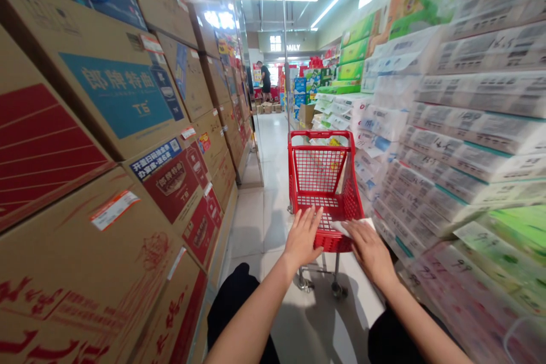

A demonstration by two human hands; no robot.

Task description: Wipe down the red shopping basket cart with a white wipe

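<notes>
A small red plastic shopping cart [329, 242] stands in the aisle right before me, on metal legs with casters. My left hand [302, 238] is at the near left edge of its basket, fingers stretched out and spread, with nothing in it. At the near right corner my right hand [370, 247] lies over a white cloth or tissue [340, 228], pressing it against the rim. White material pokes out on both sides of those fingers. No goods show on the basket's grid floor.
Stacked cardboard cartons [128, 94] wall the left side. Plastic-wrapped paper packs [464, 142] pile up close on the right. A thin upright pole [285, 40] rises beyond the cart. Along the tiled aisle floor [273, 136], a person [265, 78] stands far off near low boxes [268, 107].
</notes>
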